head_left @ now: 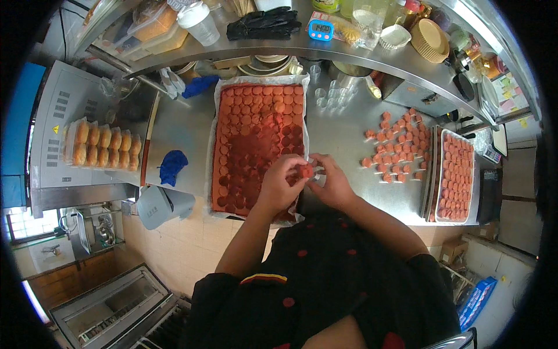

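Observation:
My left hand (279,183) is closed, its fingertips pinching a small red cake round (306,171) over the right edge of a large sheet of red cake (244,157). The sheet is cut into rounds, many of them darker toward its lower half, and rests on a paper-lined tray (211,136). My right hand (336,185) is closed beside the left, with what looks like a small clear plastic cup (318,173) between its fingers. The fingers partly hide both items, and I cannot tell whether the round touches the cup.
Several clear cups (336,96) stand behind my right hand. Small red pieces (401,145) are spread over the steel table to the right, near a tray of red rounds (456,180). Packed buns (104,145) and a blue cloth (172,167) lie left. A shelf (267,51) overhangs the back.

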`<control>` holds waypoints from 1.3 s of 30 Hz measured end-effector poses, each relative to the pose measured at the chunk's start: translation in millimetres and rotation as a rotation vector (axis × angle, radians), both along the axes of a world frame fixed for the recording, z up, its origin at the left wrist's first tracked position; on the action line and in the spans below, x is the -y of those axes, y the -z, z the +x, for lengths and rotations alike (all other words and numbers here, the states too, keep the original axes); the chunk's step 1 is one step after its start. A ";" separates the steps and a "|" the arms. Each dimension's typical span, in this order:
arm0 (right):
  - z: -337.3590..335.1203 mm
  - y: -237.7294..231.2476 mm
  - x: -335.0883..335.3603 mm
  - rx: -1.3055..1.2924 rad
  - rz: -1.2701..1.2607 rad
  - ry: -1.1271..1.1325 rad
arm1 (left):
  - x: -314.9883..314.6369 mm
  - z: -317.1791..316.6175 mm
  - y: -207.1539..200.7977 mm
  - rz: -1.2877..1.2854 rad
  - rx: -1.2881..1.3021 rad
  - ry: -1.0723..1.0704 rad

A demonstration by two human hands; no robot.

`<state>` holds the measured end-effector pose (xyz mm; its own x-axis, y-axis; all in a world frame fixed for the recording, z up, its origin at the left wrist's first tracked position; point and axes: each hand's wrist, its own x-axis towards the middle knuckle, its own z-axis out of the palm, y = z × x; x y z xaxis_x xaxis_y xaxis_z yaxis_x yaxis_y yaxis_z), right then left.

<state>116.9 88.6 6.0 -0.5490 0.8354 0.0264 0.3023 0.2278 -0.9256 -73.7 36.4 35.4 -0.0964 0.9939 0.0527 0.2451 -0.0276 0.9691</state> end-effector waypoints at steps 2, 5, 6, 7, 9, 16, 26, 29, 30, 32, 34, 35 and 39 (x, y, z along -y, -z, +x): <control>1.3 -3.2 0.4 0.012 0.044 0.003 | -2.3 -2.2 -2.2 0.069 -0.269 0.058; 4.7 -2.0 0.6 0.038 0.137 -0.023 | -4.2 -4.8 2.8 0.140 -0.451 0.089; 6.3 -0.4 0.5 0.049 0.173 -0.037 | -4.3 -2.5 2.5 0.145 -0.470 0.087; 6.7 2.3 0.6 0.041 0.174 -0.026 | -4.0 -1.4 1.3 0.148 -0.492 0.088; 8.3 6.7 0.1 0.027 0.177 -0.003 | -4.2 1.5 2.4 0.121 -0.410 0.078; 10.0 7.8 -0.8 0.001 0.291 0.007 | -4.9 31.5 31.1 -0.433 0.813 -0.110; 20.6 3.9 -4.5 0.203 0.322 -0.110 | -12.4 52.5 76.4 -0.481 0.552 -0.123; 23.8 14.3 -2.5 0.233 0.311 -0.141 | -13.0 60.1 83.7 -0.282 0.118 -0.189; 25.1 19.4 -2.3 0.239 0.297 -0.143 | -13.8 65.7 86.4 -0.311 0.258 -0.221; 24.5 26.9 -3.5 0.251 0.296 -0.090 | -14.4 78.0 92.2 -0.366 0.537 -0.295; 25.5 32.5 -4.0 0.261 0.326 -0.070 | -19.1 79.3 97.7 -0.298 0.219 -0.292; 27.1 35.0 -3.5 0.266 0.356 -0.075 | -21.1 78.8 101.1 -0.264 0.059 -0.287; 30.7 34.0 -9.8 0.350 0.163 -0.038 | -22.8 78.6 123.9 -0.311 0.118 -0.307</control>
